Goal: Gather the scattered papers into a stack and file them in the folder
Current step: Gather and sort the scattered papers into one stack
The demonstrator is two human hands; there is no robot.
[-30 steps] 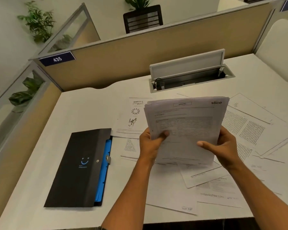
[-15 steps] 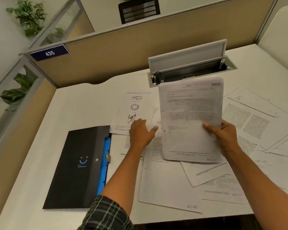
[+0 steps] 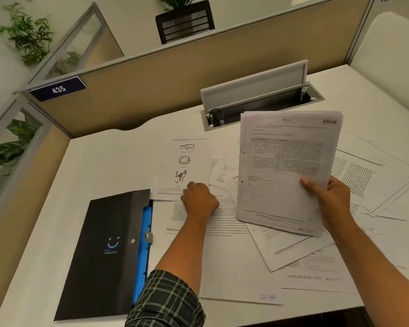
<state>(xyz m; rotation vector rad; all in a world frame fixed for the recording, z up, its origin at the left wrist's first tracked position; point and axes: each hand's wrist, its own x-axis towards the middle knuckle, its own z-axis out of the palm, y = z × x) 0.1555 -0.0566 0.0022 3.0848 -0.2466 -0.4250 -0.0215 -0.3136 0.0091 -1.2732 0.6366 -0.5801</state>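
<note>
My right hand [image 3: 332, 199] grips a stack of papers [image 3: 283, 166] by its lower right edge and holds it upright above the desk. My left hand [image 3: 198, 200] lies on the loose sheets at the bottom edge of a page with small drawings [image 3: 185, 159]; its fingers are curled down on the paper, and a grip cannot be made out. Several more loose sheets [image 3: 293, 253] lie spread over the desk in front of me and to the right. A black folder [image 3: 104, 251] with a blue inner edge lies closed at the left.
The white desk [image 3: 109, 161] is bounded by beige partition walls at the back and left. An open cable tray [image 3: 257, 102] with a raised lid sits at the back of the desk. The desk's front edge runs just below the papers.
My left hand let go of the stack and moved left and down onto the loose sheets. The stack stays in my right hand alone, shifted right and held more upright.
</note>
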